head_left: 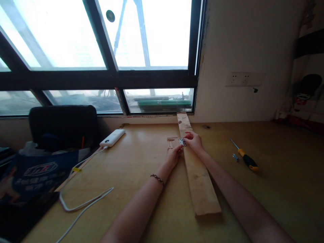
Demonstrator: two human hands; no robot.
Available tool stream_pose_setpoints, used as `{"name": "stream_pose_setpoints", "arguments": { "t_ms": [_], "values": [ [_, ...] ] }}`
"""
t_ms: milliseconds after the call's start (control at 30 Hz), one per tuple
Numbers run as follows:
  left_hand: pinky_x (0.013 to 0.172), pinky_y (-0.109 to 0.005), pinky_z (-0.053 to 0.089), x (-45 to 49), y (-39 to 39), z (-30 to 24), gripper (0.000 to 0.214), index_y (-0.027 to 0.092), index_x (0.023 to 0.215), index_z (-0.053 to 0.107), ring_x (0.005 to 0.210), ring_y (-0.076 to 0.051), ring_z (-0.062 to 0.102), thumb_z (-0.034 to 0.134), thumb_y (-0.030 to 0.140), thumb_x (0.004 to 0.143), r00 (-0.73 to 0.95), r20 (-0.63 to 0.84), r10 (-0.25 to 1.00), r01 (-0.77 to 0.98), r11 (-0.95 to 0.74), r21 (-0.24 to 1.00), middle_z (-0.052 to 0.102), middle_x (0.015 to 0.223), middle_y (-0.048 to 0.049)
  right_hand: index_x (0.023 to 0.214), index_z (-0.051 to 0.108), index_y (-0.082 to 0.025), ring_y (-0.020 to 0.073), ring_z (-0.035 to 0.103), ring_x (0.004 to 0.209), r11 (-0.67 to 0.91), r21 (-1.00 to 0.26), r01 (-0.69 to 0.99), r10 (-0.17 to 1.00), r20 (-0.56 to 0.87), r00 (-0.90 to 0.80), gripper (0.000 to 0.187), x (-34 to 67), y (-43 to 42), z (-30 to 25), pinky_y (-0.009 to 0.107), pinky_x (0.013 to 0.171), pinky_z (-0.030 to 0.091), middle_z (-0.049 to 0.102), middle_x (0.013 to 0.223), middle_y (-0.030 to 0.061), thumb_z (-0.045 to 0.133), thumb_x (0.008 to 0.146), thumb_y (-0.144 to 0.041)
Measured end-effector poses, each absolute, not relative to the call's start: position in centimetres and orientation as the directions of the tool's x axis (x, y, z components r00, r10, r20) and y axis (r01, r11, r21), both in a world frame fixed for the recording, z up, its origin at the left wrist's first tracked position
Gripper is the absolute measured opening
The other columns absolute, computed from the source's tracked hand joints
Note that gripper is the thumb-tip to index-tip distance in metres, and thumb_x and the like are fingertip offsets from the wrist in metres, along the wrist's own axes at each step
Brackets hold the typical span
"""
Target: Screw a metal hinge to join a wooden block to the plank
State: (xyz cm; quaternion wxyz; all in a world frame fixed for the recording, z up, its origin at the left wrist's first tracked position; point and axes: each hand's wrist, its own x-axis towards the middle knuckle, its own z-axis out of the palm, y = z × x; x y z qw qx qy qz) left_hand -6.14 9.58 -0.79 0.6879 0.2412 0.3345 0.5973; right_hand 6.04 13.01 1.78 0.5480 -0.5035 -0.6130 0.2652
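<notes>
A long wooden board [199, 182] lies lengthwise on the table, its far end by the window. Against its left side, farther back, sits a short wood piece [172, 143]. A small silver metal hinge [182, 142] is where the two meet. My left hand [174, 155] is closed, with its fingertips at the hinge's lower left edge. From the right, my right hand [193, 140] pinches the hinge's upper right side above the long board. The fingers partly cover the hinge, so its exact seating on the wood is hard to see.
On the right lie a screwdriver [246, 160] with a yellow and black handle and small metal pieces [235, 157]. A white power bank [112, 138] with a white cable [86, 204] is at the left. Beyond the table's left edge are a black chair [63, 123] and a blue bag [37, 175].
</notes>
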Motion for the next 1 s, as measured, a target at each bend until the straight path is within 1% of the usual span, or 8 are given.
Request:
{"name": "stream_pose_setpoints", "arguments": {
  "t_ms": [200, 333, 467, 600, 700, 833, 933, 1000],
  "values": [
    [0.051, -0.017, 0.038, -6.2, 9.5, -0.6, 0.025, 0.011, 0.074, 0.062, 0.052, -0.005, 0.047, 0.073, 0.009, 0.052, 0.046, -0.193, 0.980, -0.653, 0.175, 0.737, 0.060, 0.065, -0.0001, 0.107, 0.052, -0.019, 0.0130, 0.063, 0.067, 0.432, -0.825, 0.365, 0.871, 0.487, 0.071, 0.045, 5.5, 12.1, 2.5, 0.024, 0.066, 0.051, 0.067, 0.076, 0.0002, 0.059, 0.063, -0.016],
    [0.053, -0.018, 0.038, -6.2, 9.5, -0.7, 0.026, 0.011, 0.074, 0.062, 0.051, -0.005, 0.046, 0.074, 0.009, 0.051, 0.046, -0.177, 0.983, -0.648, 0.164, 0.744, 0.058, 0.062, 0.0007, 0.109, 0.050, -0.019, 0.0129, 0.063, 0.068, 0.456, -0.802, 0.386, 0.860, 0.508, 0.040, 0.046, 5.3, 11.9, 2.7, 0.025, 0.068, 0.050, 0.066, 0.078, 0.0006, 0.058, 0.064, -0.015],
    [0.052, -0.018, 0.038, -6.1, 9.5, -0.8, 0.029, 0.011, 0.075, 0.062, 0.052, -0.005, 0.047, 0.075, 0.010, 0.049, 0.041, -0.171, 0.984, -0.650, 0.156, 0.744, 0.059, 0.063, 0.0003, 0.109, 0.050, -0.019, 0.0128, 0.062, 0.065, 0.457, -0.791, 0.407, 0.853, 0.519, 0.049, 0.046, 5.3, 12.0, 2.6, 0.025, 0.066, 0.050, 0.066, 0.077, 0.0003, 0.057, 0.064, -0.014],
    [0.052, -0.018, 0.038, -6.1, 9.6, -1.0, 0.032, 0.011, 0.077, 0.061, 0.054, -0.005, 0.048, 0.075, 0.012, 0.049, 0.037, -0.133, 0.990, -0.652, 0.124, 0.748, 0.061, 0.071, -0.0016, 0.109, 0.050, -0.019, 0.0127, 0.062, 0.065, 0.473, -0.800, 0.369, 0.856, 0.517, 0.024, 0.046, 5.3, 12.0, 2.5, 0.024, 0.065, 0.050, 0.066, 0.077, 0.0004, 0.059, 0.064, -0.015],
    [0.052, -0.017, 0.039, -6.1, 9.7, -1.1, 0.030, 0.011, 0.075, 0.061, 0.054, -0.005, 0.049, 0.075, 0.012, 0.049, 0.043, -0.124, 0.991, -0.650, 0.122, 0.750, 0.061, 0.071, -0.0018, 0.109, 0.049, -0.019, 0.0124, 0.062, 0.066, 0.477, -0.822, 0.312, 0.866, 0.500, -0.005, 0.047, 5.3, 12.1, 2.5, 0.024, 0.064, 0.050, 0.066, 0.077, 0.0000, 0.061, 0.064, -0.018],
    [0.051, -0.017, 0.038, -6.1, 9.8, -1.2, 0.030, 0.011, 0.074, 0.061, 0.051, -0.004, 0.046, 0.075, 0.011, 0.048, 0.049, -0.143, 0.989, -0.654, 0.140, 0.744, 0.060, 0.066, 0.0000, 0.101, 0.055, -0.018, 0.0125, 0.063, 0.066, 0.448, -0.840, 0.305, 0.883, 0.469, -0.006, 0.040, 5.3, 12.9, 2.2, 0.024, 0.065, 0.050, 0.067, 0.076, 0.0003, 0.063, 0.062, -0.019],
    [0.051, -0.017, 0.038, -6.1, 9.9, -1.0, 0.030, 0.011, 0.075, 0.061, 0.052, -0.005, 0.048, 0.074, 0.009, 0.049, 0.056, -0.154, 0.986, -0.658, 0.152, 0.737, 0.059, 0.065, 0.0002, 0.088, 0.063, -0.017, 0.0132, 0.062, 0.064, 0.404, -0.850, 0.337, 0.908, 0.418, -0.034, 0.028, 5.3, 13.4, 2.1, 0.024, 0.062, 0.050, 0.068, 0.072, 0.0012, 0.066, 0.061, -0.022],
    [0.052, -0.017, 0.039, -6.2, 9.8, -0.9, 0.028, 0.012, 0.075, 0.061, 0.054, -0.006, 0.049, 0.073, 0.008, 0.050, 0.045, -0.167, 0.985, -0.660, 0.155, 0.735, 0.060, 0.066, -0.0002, 0.080, 0.068, -0.017, 0.0143, 0.062, 0.062, 0.364, -0.854, 0.371, 0.923, 0.383, -0.024, 0.020, 5.2, 13.6, 2.0, 0.024, 0.059, 0.049, 0.068, 0.068, 0.0017, 0.066, 0.061, -0.026]
  ]
}}
